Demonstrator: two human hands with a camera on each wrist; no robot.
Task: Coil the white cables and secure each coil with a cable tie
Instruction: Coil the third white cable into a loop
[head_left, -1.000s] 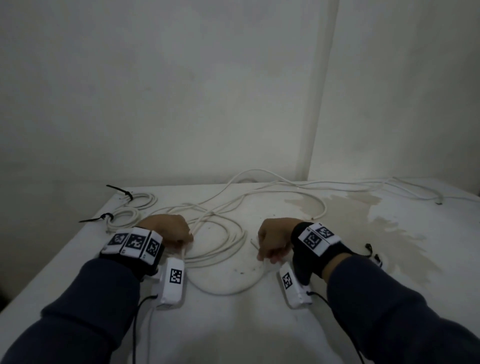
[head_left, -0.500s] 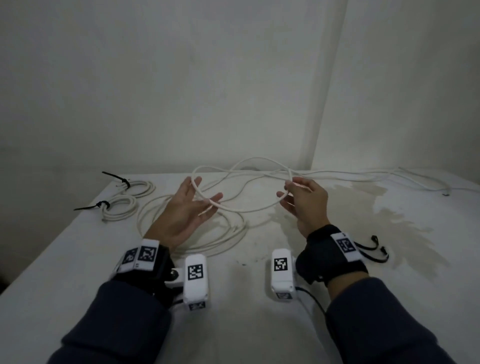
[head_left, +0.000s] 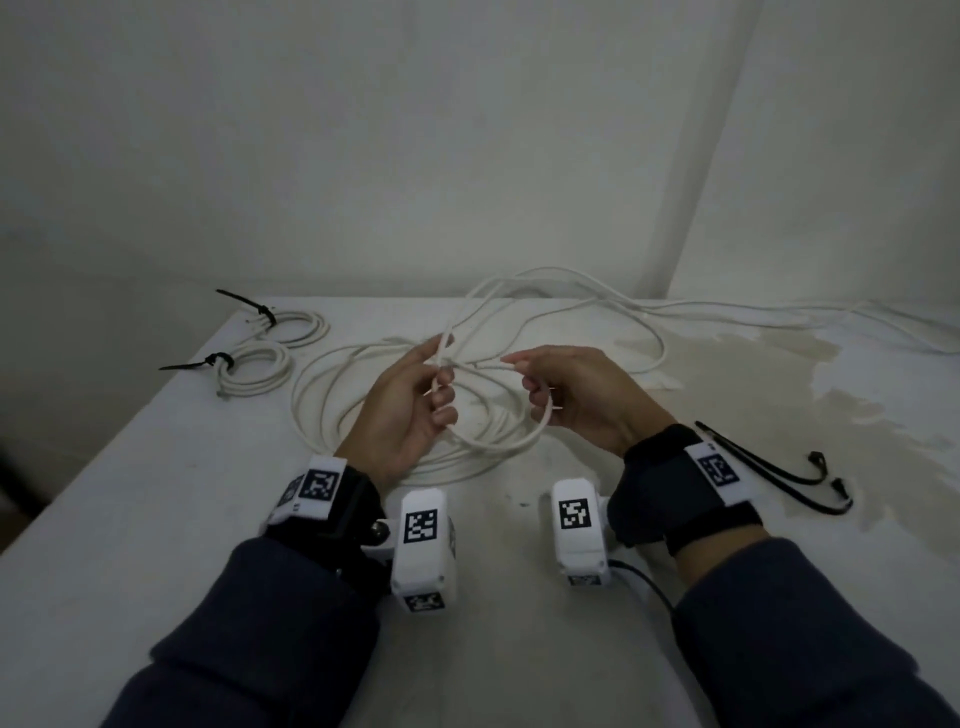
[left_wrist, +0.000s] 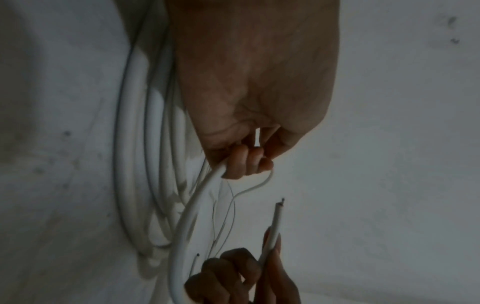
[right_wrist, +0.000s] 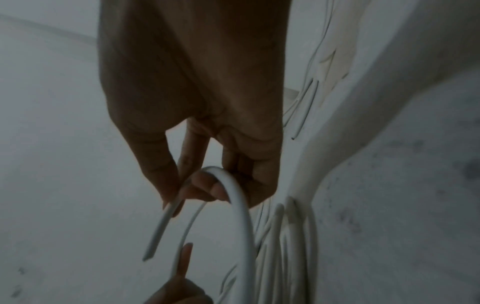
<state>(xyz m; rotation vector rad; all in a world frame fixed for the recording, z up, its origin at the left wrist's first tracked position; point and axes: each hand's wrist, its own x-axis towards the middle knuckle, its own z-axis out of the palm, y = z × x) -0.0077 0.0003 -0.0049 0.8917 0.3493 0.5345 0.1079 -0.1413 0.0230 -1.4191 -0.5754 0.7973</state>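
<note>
A long white cable lies in loose loops on the white table. Above them my left hand grips a strand of it, fingers curled. My right hand pinches the cable's cut end between thumb and forefinger, and a loop hangs between the two hands. In the right wrist view the end points down from my fingers and the loop arches over them. Two small tied coils with black ties lie at the far left.
Loose black cable ties lie right of my right wrist. More white cable trails along the back edge toward the right. A stained patch covers the right of the table. Walls meet in a corner behind.
Both hands rose from fists resting on the table, took up the cable and came closer together. The right hand now pinches the cut end and a loop hangs between them.
</note>
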